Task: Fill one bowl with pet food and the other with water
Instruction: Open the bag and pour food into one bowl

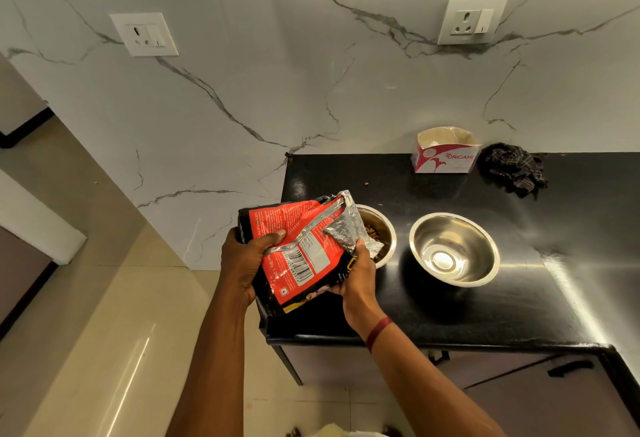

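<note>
A red and black pet food bag [294, 249] with a silver torn top is held over the left end of the black counter [485, 305]. My left hand [244, 263] grips its left side and my right hand [356, 274] grips its lower right edge near the opening. The bag's mouth tilts toward a steel bowl [382, 228], which holds some brown kibble and is partly hidden by the bag. A second steel bowl [453, 249] stands to its right with nothing in it.
A white and red cardboard box [446, 152] and a dark checked cloth [516, 170] sit at the back of the counter by the marble wall. One kibble piece [365, 182] lies loose. Cabinet handles [568, 367] are below the counter edge; tiled floor lies left.
</note>
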